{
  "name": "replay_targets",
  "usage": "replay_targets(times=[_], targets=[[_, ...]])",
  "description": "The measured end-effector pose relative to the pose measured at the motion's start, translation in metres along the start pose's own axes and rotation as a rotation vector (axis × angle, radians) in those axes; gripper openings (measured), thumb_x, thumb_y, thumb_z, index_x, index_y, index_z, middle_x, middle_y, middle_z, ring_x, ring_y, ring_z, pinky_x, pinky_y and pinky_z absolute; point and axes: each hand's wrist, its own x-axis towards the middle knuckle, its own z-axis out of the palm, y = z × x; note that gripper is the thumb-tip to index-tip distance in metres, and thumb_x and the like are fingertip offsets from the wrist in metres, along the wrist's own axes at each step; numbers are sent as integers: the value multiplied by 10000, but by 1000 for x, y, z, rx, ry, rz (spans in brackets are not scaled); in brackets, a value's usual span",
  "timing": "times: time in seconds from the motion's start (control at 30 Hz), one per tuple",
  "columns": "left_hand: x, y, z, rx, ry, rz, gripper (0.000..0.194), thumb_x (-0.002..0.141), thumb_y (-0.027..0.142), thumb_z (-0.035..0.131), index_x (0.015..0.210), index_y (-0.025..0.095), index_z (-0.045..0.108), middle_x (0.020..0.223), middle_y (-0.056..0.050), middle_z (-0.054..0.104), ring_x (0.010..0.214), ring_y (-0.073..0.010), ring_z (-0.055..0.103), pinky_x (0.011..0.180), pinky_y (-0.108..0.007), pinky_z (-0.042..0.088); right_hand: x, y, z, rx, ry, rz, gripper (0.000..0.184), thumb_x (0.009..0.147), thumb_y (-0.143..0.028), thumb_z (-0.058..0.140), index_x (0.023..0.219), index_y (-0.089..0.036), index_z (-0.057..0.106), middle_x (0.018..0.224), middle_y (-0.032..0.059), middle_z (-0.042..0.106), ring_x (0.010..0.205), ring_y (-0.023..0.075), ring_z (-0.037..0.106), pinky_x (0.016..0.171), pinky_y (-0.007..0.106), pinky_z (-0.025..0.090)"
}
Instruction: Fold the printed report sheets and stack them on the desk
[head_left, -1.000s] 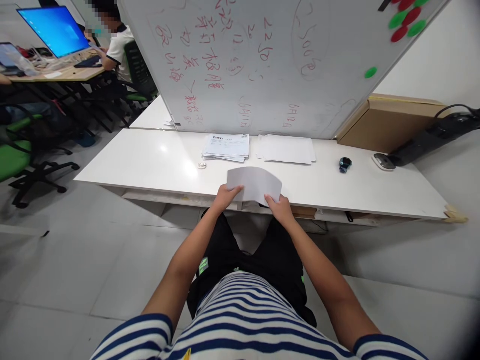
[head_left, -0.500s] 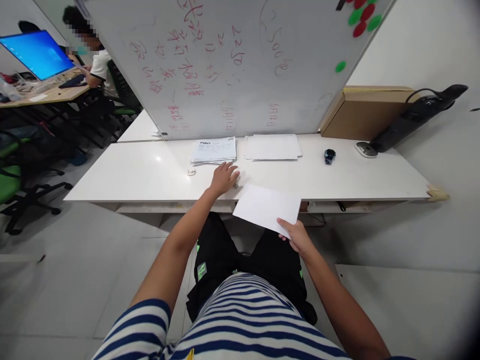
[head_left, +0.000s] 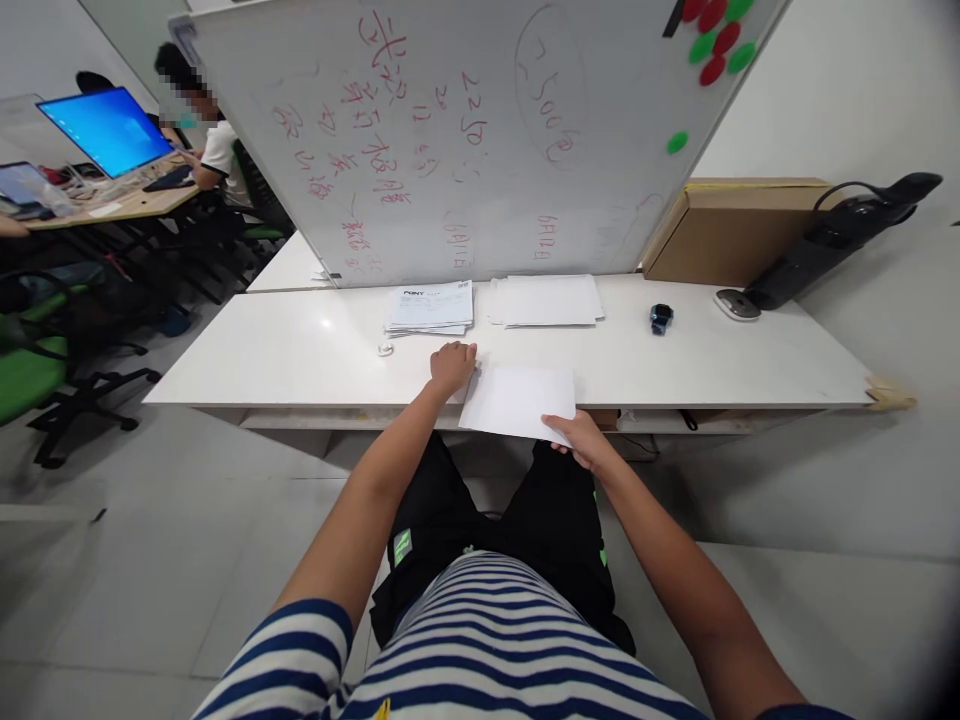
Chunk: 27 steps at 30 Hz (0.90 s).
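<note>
White paper (head_left: 517,398) slants across the front edge of the white desk (head_left: 247,350). At its lower right corner, my right hand (head_left: 581,438) grips it, thumb on top and fingers beneath. Beside the paper's upper left corner, my left hand (head_left: 453,366) rests at the desktop with its fingers curled. A tiny greyish bit shows at those fingertips, too small and covered to name. Behind the left hand lies a stack of printed sheets (head_left: 431,305). To the right of that stack is a pile of blank white sheets (head_left: 546,300).
A small white item (head_left: 385,350) and a dark watch (head_left: 661,318) lie on the desk. Farther right are a computer mouse (head_left: 737,305), a black cylindrical device (head_left: 832,245) and a cardboard box (head_left: 731,235). A whiteboard (head_left: 487,150) stands behind. Another person (head_left: 221,150) sits at the far left.
My left hand let go of the paper, reached to the desktop and has curled its fingers. My right hand kept the paper, swung it right and lower, then back toward the left hand.
</note>
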Motion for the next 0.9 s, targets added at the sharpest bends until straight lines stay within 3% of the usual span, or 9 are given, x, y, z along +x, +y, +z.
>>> replay_targets(times=[0.17,0.4,0.9], targets=[[-1,1,5,-25,-8,-32,556,963,446,114,1131,214,591,1339,-86,522,1352,-287,299,1041,-463,295,15,-19,-9,-86,-31,7,199,731,-224,682,858,-106,586,592,18,600,398,106,497,329,212,300],[0,6,12,-7,29,-116,513,967,407,136,1262,226,516,1437,-75,427,1392,-280,232,1079,-478,247,26,-20,-16,-184,-59,22,188,746,-248,682,845,-118,588,569,15,590,404,104,486,352,213,316],[1,6,13,-23,43,-123,502,969,404,172,1241,207,546,1426,-89,443,1360,-285,292,1060,-491,274,19,-16,-10,-76,-35,66,219,706,-239,722,833,-120,588,556,5,588,406,93,469,333,201,295]])
